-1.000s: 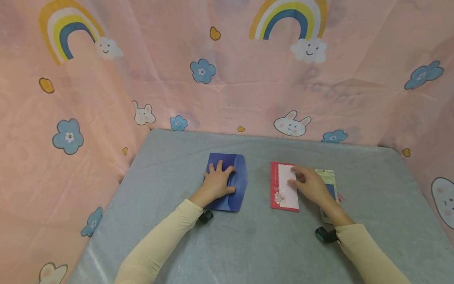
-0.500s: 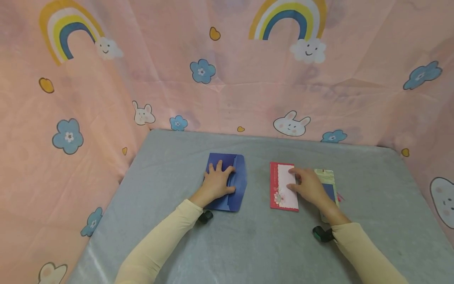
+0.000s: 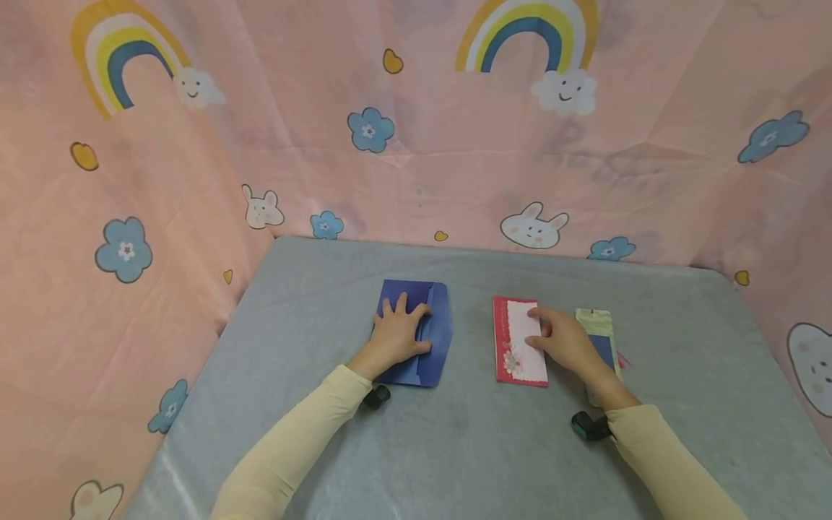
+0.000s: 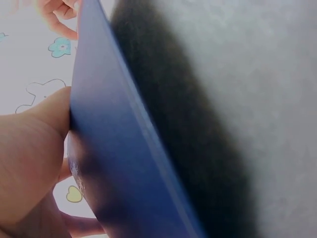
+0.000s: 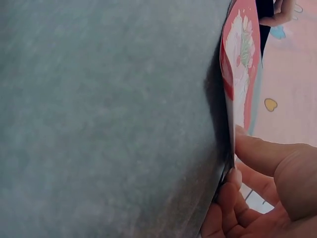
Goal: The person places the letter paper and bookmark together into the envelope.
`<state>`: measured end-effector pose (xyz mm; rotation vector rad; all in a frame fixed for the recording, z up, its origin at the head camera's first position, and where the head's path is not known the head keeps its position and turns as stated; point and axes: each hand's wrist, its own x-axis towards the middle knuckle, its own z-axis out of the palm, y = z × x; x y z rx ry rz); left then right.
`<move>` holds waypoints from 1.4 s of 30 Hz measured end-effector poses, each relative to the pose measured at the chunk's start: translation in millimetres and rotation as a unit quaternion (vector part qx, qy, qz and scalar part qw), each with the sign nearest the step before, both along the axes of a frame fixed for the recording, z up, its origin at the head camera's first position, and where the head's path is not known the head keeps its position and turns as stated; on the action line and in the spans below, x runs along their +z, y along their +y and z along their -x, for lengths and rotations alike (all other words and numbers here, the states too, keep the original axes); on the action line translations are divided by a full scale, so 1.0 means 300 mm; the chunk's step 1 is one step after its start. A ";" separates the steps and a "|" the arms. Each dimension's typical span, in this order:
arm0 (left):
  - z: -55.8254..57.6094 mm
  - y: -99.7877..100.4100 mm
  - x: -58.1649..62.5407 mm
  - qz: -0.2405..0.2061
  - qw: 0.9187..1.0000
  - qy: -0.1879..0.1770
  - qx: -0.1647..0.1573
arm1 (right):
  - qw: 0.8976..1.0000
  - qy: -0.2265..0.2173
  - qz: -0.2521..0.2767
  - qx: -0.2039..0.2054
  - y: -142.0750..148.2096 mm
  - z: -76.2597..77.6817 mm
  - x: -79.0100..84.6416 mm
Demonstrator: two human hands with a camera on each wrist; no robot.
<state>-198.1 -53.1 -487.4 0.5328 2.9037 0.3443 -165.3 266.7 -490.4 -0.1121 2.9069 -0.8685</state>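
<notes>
A blue envelope (image 3: 440,325) lies on the table, its flap opened out to the right. My left hand (image 3: 395,336) rests flat on it with fingers spread; in the left wrist view the thumb lies over the envelope's blue surface (image 4: 114,124). To the right is a red greeting card (image 3: 520,343) with a white panel and flowers. My right hand (image 3: 568,343) pinches its right edge. The right wrist view shows the thumb on the card's (image 5: 240,74) face and fingertips at its edge, with the card slightly bowed.
Partly under my right forearm lies a yellow-green card (image 3: 594,321) with a blue panel, and something small and pink (image 3: 624,360) sticks out beside it. A grey cloth covers the table (image 3: 455,448). Pink printed curtains (image 3: 422,173) hang behind and at the sides.
My right hand has shifted slightly left over the past second, and the red card has turned a little. My left hand and the blue envelope have stayed put.
</notes>
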 end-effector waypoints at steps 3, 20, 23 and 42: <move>0.001 -0.001 0.002 0.002 1.000 0.000 -0.001 | 1.000 -0.007 0.009 0.000 0.002 0.000 0.000; -0.002 0.000 0.004 0.010 1.000 -0.001 0.000 | 0.999 -0.023 0.040 0.002 0.014 -0.001 0.003; -0.002 0.000 0.006 0.008 1.000 -0.003 0.000 | 0.999 -0.028 0.046 0.001 0.017 0.000 0.007; -0.001 0.001 0.007 0.009 1.000 0.000 -0.001 | 0.998 -0.030 0.058 0.015 0.032 -0.002 0.021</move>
